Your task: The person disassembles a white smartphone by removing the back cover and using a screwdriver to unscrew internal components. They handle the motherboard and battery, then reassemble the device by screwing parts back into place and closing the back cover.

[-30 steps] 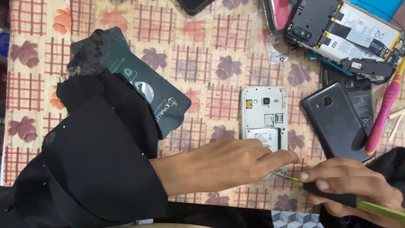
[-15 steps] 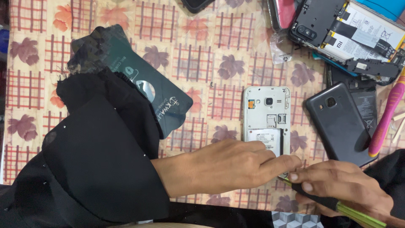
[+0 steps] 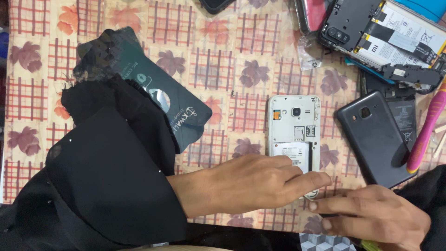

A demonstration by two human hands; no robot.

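My left hand (image 3: pixel 251 183) lies flat, fingers together, pinning the white open-backed phone (image 3: pixel 293 135) at centre; the right hand (image 3: pixel 371 216), at five o'clock, fingers loosely extended, grips nothing visible. Light, stiff, fragile inside—best held by its edges.

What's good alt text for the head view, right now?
A person's left hand presses on the lower end of a white phone lying with its back cover off, while the right hand rests beside it on a floral checked tablecloth. A dark back cover, a pink tool and a dismantled phone lie nearby.
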